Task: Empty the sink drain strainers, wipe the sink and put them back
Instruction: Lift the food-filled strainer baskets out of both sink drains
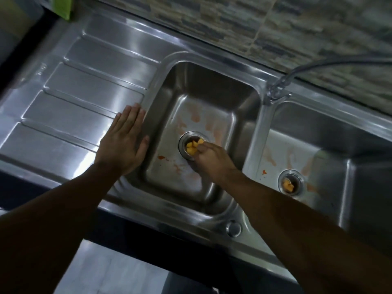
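A steel double sink has a left basin [212, 90] and a right basin [331, 132], both smeared with orange stains. The left drain strainer [185, 139] holds yellow food chunks [192, 147]. My right hand [209, 161] reaches into the left basin, its fingertips closed at the strainer's near right edge; whether they grip it I cannot tell. My left hand [123, 143] lies flat, fingers apart, on the drainboard [84, 98] at the basin's left rim. The right drain strainer [291, 184] also holds orange-yellow scraps.
A faucet [280, 85] rises from the divider between the basins, its hose running off right. A round steel cap [233, 228] sits on the front rim. A green object [62, 6] stands at the back left. A tiled wall runs behind the sink.
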The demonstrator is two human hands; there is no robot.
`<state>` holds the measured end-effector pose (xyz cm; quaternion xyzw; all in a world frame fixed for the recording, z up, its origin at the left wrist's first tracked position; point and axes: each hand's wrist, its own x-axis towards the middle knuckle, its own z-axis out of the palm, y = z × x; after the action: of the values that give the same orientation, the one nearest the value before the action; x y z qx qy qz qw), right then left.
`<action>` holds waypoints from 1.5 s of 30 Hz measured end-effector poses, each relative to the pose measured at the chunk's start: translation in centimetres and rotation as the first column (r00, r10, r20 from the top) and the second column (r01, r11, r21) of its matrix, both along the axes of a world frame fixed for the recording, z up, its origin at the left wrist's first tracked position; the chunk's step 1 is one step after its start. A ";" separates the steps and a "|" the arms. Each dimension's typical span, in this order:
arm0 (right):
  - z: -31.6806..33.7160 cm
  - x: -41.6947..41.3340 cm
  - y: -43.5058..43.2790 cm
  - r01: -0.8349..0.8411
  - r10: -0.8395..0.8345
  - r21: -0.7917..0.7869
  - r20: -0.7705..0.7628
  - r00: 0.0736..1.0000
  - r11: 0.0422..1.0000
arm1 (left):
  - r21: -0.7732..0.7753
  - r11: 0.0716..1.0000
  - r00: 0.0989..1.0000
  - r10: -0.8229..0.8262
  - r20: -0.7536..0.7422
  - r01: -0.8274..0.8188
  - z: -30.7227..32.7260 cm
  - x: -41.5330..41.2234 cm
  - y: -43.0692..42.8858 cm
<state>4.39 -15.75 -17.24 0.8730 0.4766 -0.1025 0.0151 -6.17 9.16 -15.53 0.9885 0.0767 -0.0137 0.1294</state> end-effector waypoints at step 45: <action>-5.6 -2.3 -30.7 0.093 -0.082 0.185 -0.066 0.994 0.978 | -0.058 0.989 0.991 -0.132 0.034 0.134 0.7 7.2 -32.3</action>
<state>2.12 -46.48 -22.86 0.8873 0.4455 -0.0831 -0.0856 1.03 -23.16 -14.79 0.9872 0.0083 -0.0096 0.1591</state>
